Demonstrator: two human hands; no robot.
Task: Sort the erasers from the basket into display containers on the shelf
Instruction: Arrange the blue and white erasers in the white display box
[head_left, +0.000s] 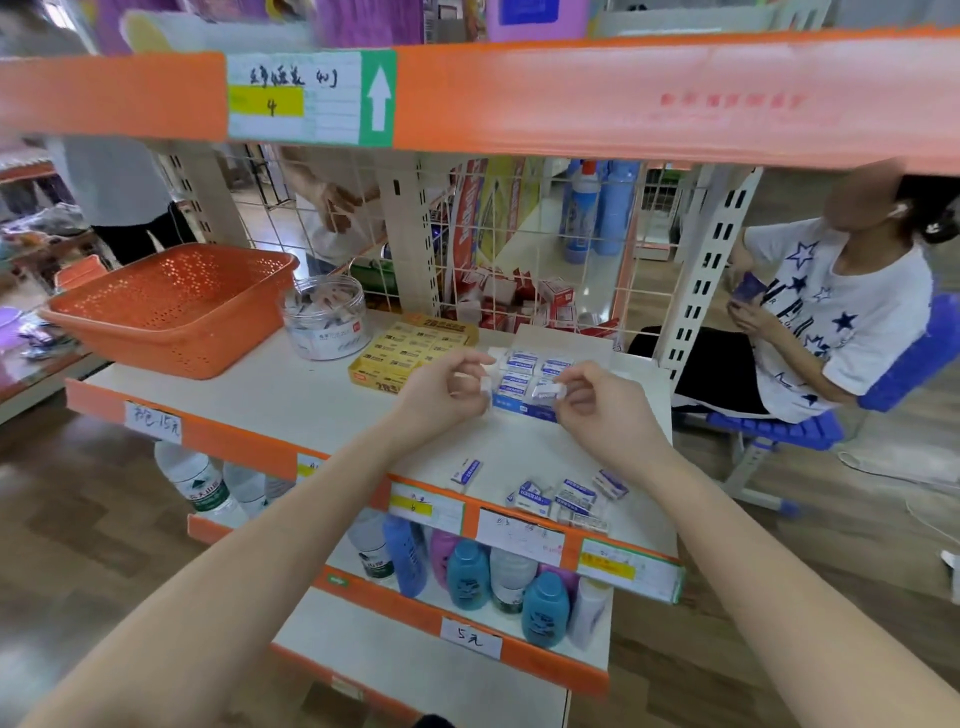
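Observation:
On the white shelf (291, 395) an orange basket (171, 306) stands at the left. A clear jar (327, 317) of erasers, a yellow display box (410, 348) and a blue-white display box (524, 374) sit behind my hands. My left hand (441, 389) holds small white erasers in its curled fingers just left of the blue box. My right hand (597, 405) pinches one blue-white eraser (548, 391) over that box's front edge. Several loose blue-white erasers (561, 496) lie near the shelf's front edge.
An orange shelf rail (623, 98) hangs close overhead. A wire grid (519, 249) backs the shelf, with red boxes behind it. Bottles (467, 571) fill the lower shelf. A seated person (831, 312) is at the right, and other people stand behind at the left.

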